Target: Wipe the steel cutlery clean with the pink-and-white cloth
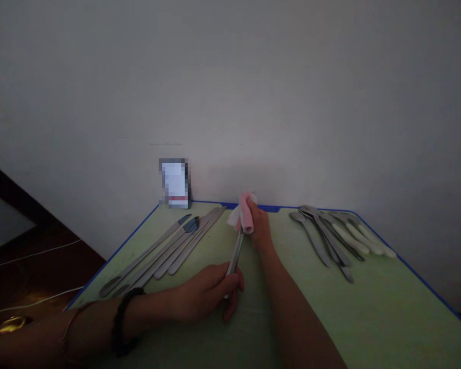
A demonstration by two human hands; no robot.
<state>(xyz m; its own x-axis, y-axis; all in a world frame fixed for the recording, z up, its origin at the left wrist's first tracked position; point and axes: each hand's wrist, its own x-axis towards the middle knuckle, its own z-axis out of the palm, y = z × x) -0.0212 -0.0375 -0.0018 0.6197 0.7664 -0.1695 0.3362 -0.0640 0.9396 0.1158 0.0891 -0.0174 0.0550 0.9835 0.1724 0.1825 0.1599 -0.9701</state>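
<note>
My left hand (211, 289) is closed around the near end of a shiny metal cutlery handle (236, 251), which points away toward the wall. At its far end, my right hand (259, 225) grips a pink and white cloth (247, 212) folded around the utensil. The cloth and fingers hide that end, so I cannot tell which kind of cutlery it is. To the left of my hands, several metal table knives (180, 251) lie side by side on the green tabletop (369, 318). Metal spoons (311, 236) lie in a bunch on the right.
Beside the spoons are several utensils with white handles (353, 238). A lit phone (175, 183) leans upright against the wall (292, 102) at the back left corner. The table has a blue edge (128, 236). White cables (34, 305) run along the dark floor at left.
</note>
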